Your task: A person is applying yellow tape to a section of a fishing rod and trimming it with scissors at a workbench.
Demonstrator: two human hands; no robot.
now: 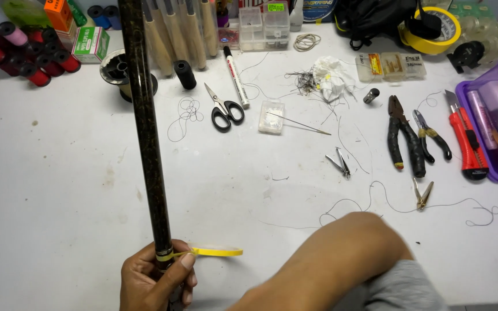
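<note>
We saw the left hand [154, 279] wrapped around the lower end of a dark rod [145, 126], fingers closed on it and the thumb pressing a strip of yellow tape [217, 251] against the shaft where a yellow band already ringed it. The rod ran long and nearly upright in the view, from the hand at the bottom edge away to the far side of the counter [59, 173], leaning slightly left at its top. The tape's free end stuck out flat to the right of the rod, toward the right forearm [329, 259], which crossed low in front. The right hand itself lay out of view below the frame, so we could not tell whether it was spread or closed; it may have been near the rod's butt. The left hand was clearly the nearer to the tape. Scissors [225, 108], pliers [404, 138] and loose thread [376, 201] lay well apart, farther back.
</note>
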